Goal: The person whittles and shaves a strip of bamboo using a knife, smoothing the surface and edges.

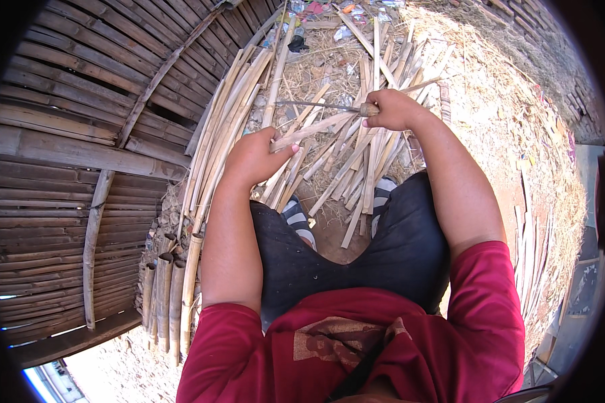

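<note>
My left hand (254,158) is closed on one end of a flat, pale bamboo strip (319,127), thumb along its top. The strip slants up to the right toward my other hand. In my right hand (394,110) is the wooden handle of a knife (323,105). Its thin, dark blade points left, just beyond the strip; whether the two touch near the handle I cannot tell. Beneath both hands lies a loose pile of split bamboo strips (360,173), on the ground between and beyond my feet.
Long bamboo strips (223,127) lie stacked beside a slatted bamboo wall (81,94) on the left. Several upright bamboo tubes (163,302) stand near it. Straw and scraps (316,74) litter the ground ahead. More thin strips (530,248) lie at the right, and a rough wall (538,54) rises at the far right.
</note>
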`<state>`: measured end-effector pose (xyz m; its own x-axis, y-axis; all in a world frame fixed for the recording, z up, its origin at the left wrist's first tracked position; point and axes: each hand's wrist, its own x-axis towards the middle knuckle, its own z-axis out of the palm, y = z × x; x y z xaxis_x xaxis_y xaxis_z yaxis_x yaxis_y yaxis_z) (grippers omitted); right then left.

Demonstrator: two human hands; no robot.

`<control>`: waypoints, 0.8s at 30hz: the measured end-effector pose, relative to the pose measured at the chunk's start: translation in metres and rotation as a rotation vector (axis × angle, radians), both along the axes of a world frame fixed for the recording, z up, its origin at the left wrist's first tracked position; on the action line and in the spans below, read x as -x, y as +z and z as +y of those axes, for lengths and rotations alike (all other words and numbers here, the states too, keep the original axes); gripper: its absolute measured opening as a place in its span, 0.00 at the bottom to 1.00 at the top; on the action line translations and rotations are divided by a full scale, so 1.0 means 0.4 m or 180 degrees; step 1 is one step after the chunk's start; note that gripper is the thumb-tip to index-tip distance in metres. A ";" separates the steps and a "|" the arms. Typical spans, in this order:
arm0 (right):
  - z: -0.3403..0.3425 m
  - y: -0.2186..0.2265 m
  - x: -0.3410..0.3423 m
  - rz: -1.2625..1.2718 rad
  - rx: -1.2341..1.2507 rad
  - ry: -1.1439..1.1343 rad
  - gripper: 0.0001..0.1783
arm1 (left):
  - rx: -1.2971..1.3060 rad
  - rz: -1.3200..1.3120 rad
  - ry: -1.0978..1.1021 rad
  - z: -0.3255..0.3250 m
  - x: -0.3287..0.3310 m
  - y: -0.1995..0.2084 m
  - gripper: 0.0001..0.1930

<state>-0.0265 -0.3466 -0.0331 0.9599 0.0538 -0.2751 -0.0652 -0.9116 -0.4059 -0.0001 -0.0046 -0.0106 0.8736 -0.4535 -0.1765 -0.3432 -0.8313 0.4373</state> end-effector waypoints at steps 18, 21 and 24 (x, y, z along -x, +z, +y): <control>0.009 -0.010 -0.004 0.0127 0.0110 0.0142 0.32 | -0.0050 0.0068 -0.0033 -0.001 -0.001 -0.008 0.31; 0.007 -0.024 -0.007 0.0082 0.0094 0.0158 0.31 | -0.0063 0.0062 -0.0036 0.000 -0.003 -0.010 0.32; 0.009 -0.027 -0.009 0.0088 0.0107 0.0180 0.31 | -0.0070 0.0095 -0.0034 -0.001 -0.004 -0.010 0.32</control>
<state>-0.0229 -0.3429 -0.0441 0.9476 0.0980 -0.3041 -0.0240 -0.9272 -0.3737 0.0016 -0.0049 -0.0145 0.8629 -0.4586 -0.2123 -0.3393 -0.8370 0.4292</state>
